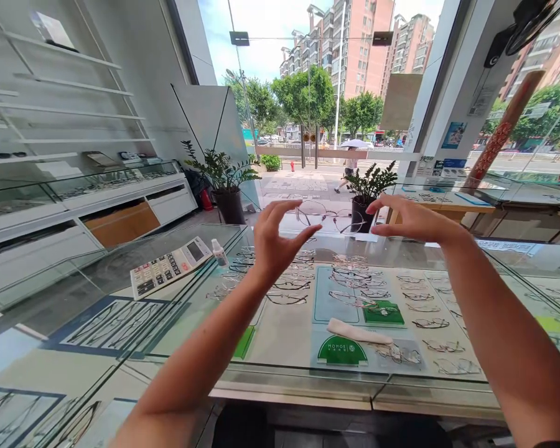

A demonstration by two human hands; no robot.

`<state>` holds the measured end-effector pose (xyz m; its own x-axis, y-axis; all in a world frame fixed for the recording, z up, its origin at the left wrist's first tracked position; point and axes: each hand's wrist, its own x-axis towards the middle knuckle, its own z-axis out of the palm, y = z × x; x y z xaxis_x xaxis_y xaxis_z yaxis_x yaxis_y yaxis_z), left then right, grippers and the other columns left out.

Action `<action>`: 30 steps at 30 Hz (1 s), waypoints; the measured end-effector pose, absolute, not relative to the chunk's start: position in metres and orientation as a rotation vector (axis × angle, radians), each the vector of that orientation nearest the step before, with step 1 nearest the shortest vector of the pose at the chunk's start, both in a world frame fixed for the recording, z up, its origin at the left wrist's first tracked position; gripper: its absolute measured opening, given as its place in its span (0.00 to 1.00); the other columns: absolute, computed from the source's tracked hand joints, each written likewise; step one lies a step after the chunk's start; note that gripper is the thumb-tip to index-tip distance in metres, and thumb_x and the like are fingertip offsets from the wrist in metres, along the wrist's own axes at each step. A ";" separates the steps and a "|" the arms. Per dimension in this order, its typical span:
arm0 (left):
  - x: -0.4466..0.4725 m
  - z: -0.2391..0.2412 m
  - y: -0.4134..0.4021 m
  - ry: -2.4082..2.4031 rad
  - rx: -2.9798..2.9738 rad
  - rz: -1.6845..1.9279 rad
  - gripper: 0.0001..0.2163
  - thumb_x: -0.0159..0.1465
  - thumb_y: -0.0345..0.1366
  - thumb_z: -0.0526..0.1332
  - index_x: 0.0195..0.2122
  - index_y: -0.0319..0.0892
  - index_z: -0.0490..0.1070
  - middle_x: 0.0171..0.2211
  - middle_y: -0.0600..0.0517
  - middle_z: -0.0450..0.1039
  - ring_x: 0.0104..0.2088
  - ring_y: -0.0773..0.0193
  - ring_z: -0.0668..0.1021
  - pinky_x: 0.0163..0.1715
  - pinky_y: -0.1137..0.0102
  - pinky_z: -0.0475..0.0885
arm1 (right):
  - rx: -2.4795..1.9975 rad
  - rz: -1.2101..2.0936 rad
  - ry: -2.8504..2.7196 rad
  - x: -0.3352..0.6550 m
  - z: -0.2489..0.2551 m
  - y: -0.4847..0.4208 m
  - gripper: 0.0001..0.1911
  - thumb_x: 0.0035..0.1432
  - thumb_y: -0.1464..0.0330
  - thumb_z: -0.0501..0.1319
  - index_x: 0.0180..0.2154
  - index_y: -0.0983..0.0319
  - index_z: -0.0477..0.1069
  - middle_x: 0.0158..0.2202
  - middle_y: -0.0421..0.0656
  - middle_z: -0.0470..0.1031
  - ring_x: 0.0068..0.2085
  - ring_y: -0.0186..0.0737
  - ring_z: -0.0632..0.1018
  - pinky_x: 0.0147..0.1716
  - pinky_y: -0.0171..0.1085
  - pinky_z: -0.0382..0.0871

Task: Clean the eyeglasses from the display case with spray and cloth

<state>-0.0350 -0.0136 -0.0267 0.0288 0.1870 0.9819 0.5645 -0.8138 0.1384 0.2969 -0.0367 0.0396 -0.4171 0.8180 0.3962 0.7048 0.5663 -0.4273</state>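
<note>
A pair of thin-rimmed eyeglasses (pixel 327 216) is raised above the glass counter, spread between my two hands. My left hand (pixel 276 239) grips its left side, thumb below and fingers above. At its right side, my right hand (pixel 408 219) has thumb and fingertips curled at the frame's edge. Through the clear lenses the floor and a plant pot show. Below them, rows of eyeglass frames (pixel 289 283) lie in the display case. A folded pale cloth (pixel 360 331) rests near the front, beside another pair of glasses (pixel 399 353) and a green sign (pixel 343 351).
A calculator (pixel 170 267) and a small white bottle (pixel 219 252) stand on the counter (pixel 270 368) at the left. Potted plants (pixel 229 205) flank the glass doors ahead. Display cabinets (pixel 121 218) line the left wall; another counter (pixel 518 214) is at the right.
</note>
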 end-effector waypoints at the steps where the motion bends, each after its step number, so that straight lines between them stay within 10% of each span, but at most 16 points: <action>1: -0.035 -0.012 -0.013 -0.729 -1.981 -1.870 0.24 0.59 0.50 0.79 0.52 0.45 0.78 0.47 0.47 0.84 0.49 0.54 0.84 0.51 0.58 0.79 | -1.254 0.278 -2.261 0.300 0.055 -0.039 0.30 0.55 0.44 0.74 0.53 0.51 0.80 0.58 0.48 0.82 0.60 0.65 0.79 0.63 0.65 0.72; 7: -0.012 0.029 -0.017 -0.651 -1.946 -2.100 0.24 0.60 0.49 0.79 0.51 0.46 0.76 0.46 0.49 0.83 0.48 0.56 0.84 0.49 0.60 0.80 | -0.943 0.084 -1.894 0.260 0.061 -0.061 0.42 0.57 0.47 0.75 0.67 0.50 0.67 0.68 0.48 0.74 0.69 0.62 0.73 0.71 0.63 0.63; 17: -0.005 0.008 -0.017 -0.687 -2.099 -2.292 0.24 0.58 0.46 0.80 0.51 0.46 0.76 0.42 0.52 0.79 0.41 0.61 0.83 0.47 0.61 0.80 | -0.893 0.033 -1.683 0.225 0.017 -0.064 0.34 0.61 0.52 0.73 0.64 0.50 0.67 0.43 0.41 0.76 0.46 0.48 0.79 0.54 0.53 0.75; 30: -0.004 0.001 -0.004 -0.790 -2.007 -2.241 0.25 0.59 0.52 0.79 0.51 0.47 0.76 0.41 0.52 0.78 0.41 0.60 0.81 0.44 0.60 0.76 | -0.969 0.017 -1.607 0.219 0.010 -0.055 0.26 0.64 0.50 0.71 0.58 0.51 0.70 0.51 0.47 0.82 0.54 0.54 0.82 0.57 0.57 0.77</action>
